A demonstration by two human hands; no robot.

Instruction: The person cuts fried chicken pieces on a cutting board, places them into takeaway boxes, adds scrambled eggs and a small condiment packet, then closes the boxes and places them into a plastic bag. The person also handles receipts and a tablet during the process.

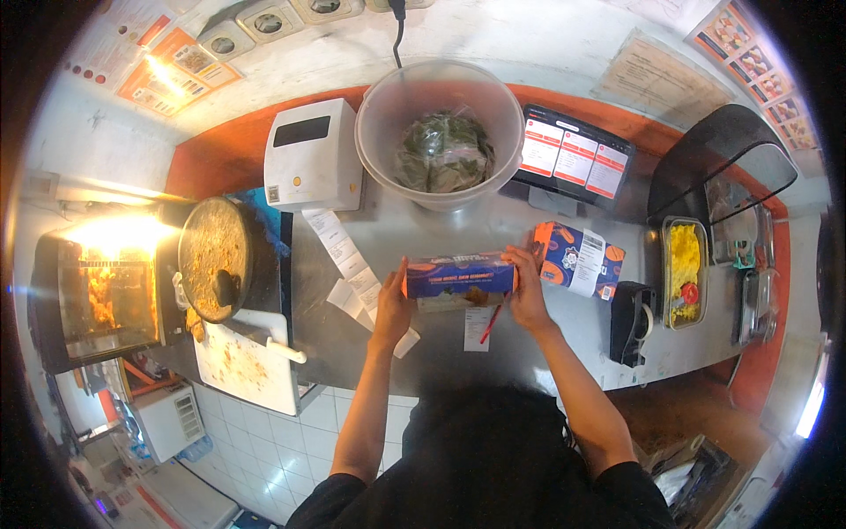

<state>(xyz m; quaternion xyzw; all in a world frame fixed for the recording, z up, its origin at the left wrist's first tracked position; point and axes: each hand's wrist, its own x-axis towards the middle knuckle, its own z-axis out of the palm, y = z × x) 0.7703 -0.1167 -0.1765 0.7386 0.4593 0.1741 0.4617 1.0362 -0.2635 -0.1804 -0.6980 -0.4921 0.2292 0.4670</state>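
Observation:
Between my two hands is a blue and orange cardboard food box (pixel 460 279), its printed long side toward me and a pale strip along its lower edge. My left hand (pixel 393 304) grips the left end, fingers against the orange side. At the right end my right hand (pixel 527 293) is closed on the box. Just below it lie a small printed slip (pixel 477 337) and a red pen (pixel 491 324) on the metal counter. A second blue and orange box (pixel 577 258), with a white slip on top, lies right of my right hand.
Behind the box stands a translucent bucket (pixel 441 198) holding bagged green leaves. A white label printer (pixel 311 154) trails a paper strip (pixel 339 251). Rightward are a tablet (pixel 577 154), a tape dispenser (pixel 627 326) and a tray of yellow food (pixel 683 256). A cutting board (pixel 251 375) sits left.

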